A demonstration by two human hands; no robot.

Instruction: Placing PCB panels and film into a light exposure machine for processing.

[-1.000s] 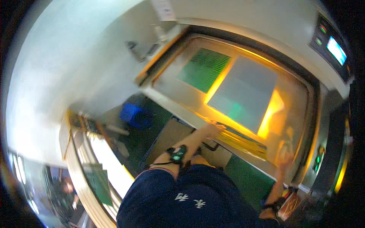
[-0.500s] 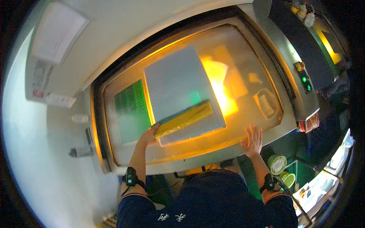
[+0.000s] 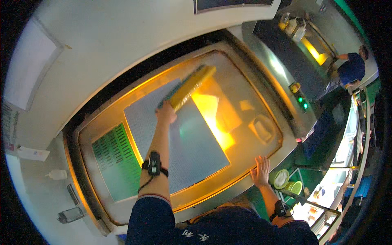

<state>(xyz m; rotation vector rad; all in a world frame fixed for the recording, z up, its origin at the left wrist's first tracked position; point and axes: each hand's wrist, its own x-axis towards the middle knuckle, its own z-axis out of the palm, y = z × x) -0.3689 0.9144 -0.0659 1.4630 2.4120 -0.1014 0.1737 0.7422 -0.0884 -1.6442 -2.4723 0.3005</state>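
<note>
My left hand [image 3: 166, 113] is closed round the near end of a long yellow bar-shaped tool [image 3: 195, 86] with a dark strip along one side. The bar slants across the far part of a grey-blue panel [image 3: 200, 157]; whether it touches the surface I cannot tell. To the left lies a green panel [image 3: 116, 161] with rows of dark slots. Both panels rest on a large framed table surface [image 3: 241, 87]. My right hand [image 3: 260, 171] is open, fingers stretched, at the table's near right edge, holding nothing.
Right of the panel, orange light glows through the surface around pale sheets [image 3: 212, 116]. A control box with green lit buttons [image 3: 303, 103] stands at the right rim. Two green baskets [image 3: 292, 188] sit near my right forearm. Another person [image 3: 351, 69] works at the far right.
My left hand has carried the yellow bar away from me, from the panel's near edge to its far part. My right hand stays by the near edge. The view has shifted.
</note>
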